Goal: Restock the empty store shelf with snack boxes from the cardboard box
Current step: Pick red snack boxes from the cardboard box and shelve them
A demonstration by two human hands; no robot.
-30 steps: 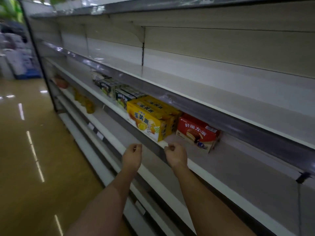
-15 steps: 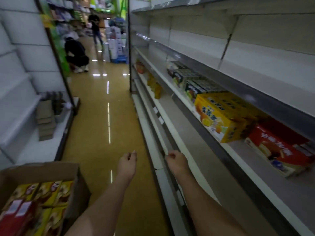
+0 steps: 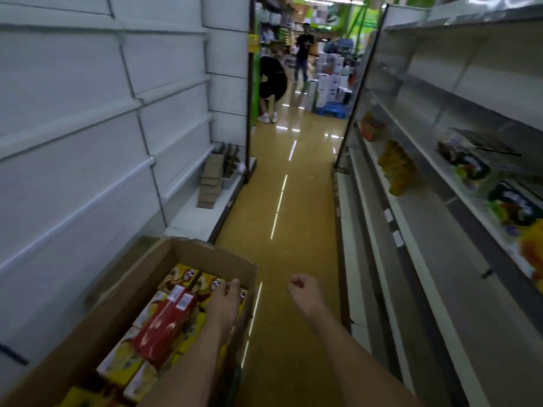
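Note:
An open cardboard box [image 3: 97, 298] sits at the lower left, filled with yellow snack boxes [image 3: 188, 277]. A red snack box [image 3: 164, 327] lies on top of them. My left hand [image 3: 224, 301] hovers over the box's right side with fingers loosely extended, holding nothing. My right hand [image 3: 304, 292] hangs over the aisle floor with fingers curled into a loose fist, empty. The store shelf [image 3: 440, 289] runs along the right; blurred snack boxes [image 3: 511, 207] stand on it at the far right edge.
The yellow aisle floor [image 3: 282, 230] runs ahead between white shelving [image 3: 88, 113] on the left and the shelf on the right. Flat cardboard pieces [image 3: 210, 183] lean on the left base shelf. Two people [image 3: 271, 83] and stacked goods stand at the aisle's far end.
My view has swung left from the shelf to the aisle and the cardboard box. My left hand has moved over the box; my right hand stays curled over the floor.

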